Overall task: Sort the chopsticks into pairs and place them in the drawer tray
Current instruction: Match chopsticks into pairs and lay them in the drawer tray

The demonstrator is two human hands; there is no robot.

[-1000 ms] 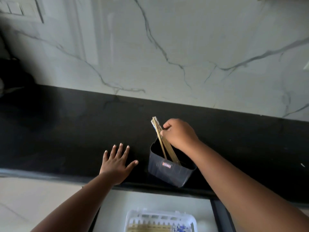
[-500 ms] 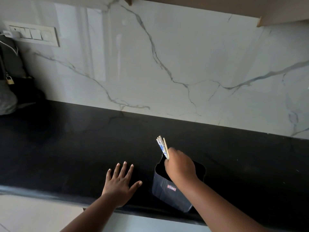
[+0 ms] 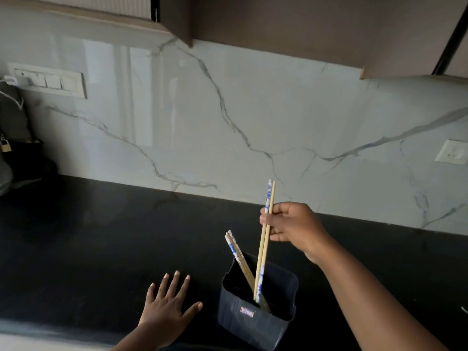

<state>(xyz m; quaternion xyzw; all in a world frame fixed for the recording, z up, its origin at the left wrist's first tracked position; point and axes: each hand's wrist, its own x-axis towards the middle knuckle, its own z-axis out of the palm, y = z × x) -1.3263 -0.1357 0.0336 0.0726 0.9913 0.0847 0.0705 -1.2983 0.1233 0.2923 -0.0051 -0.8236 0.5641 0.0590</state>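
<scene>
My right hand [image 3: 291, 224] pinches two wooden chopsticks [image 3: 264, 245] with blue-and-white patterned ends, held nearly upright, their lower tips just above or inside a dark open container [image 3: 255, 323] on the black counter [image 3: 101, 236]. Other chopsticks [image 3: 238, 254] with the same pattern lean to the left inside that container. My left hand [image 3: 167, 310] rests flat on the counter, fingers spread, left of the container. The drawer tray is out of view.
A marble backsplash [image 3: 253, 117] runs behind the counter, with a switch panel [image 3: 48, 81] at left and a socket [image 3: 452, 152] at right. Dark cabinets [image 3: 304, 26] hang overhead. A black bag [image 3: 15, 160] sits at the far left.
My right hand rose out of the container, lifting two chopsticks up and to the right. The camera tilted upward, so the drawer tray dropped out of view. My left hand stayed on the counter.
</scene>
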